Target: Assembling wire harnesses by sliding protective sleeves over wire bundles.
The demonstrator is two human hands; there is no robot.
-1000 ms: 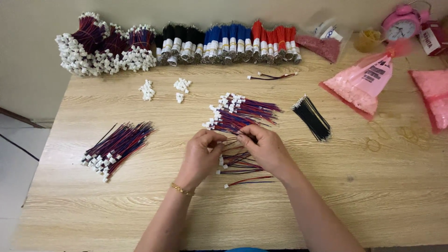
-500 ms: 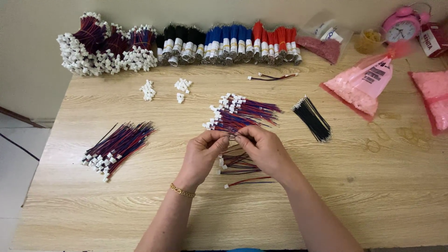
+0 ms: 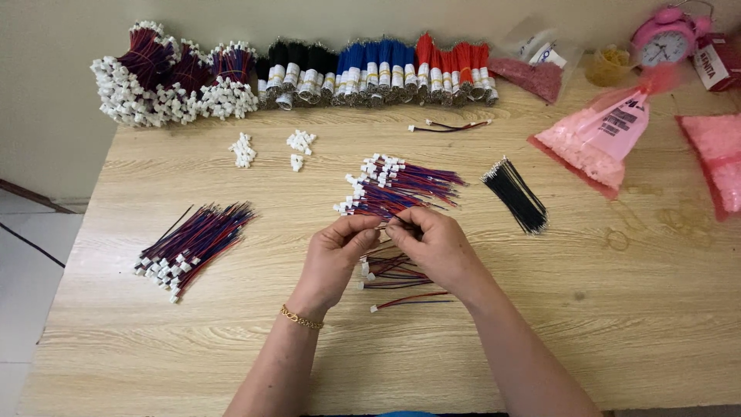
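Centrally, left hand (image 3: 333, 259), right hand (image 3: 434, 247): fingers pinched on thin red-blue wire (image 3: 384, 226).

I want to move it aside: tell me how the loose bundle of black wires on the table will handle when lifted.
The black wire bundle is probably floppy: the strands are thin and long. It looks light. With no tie visible around it, strands may slip loose and scatter.
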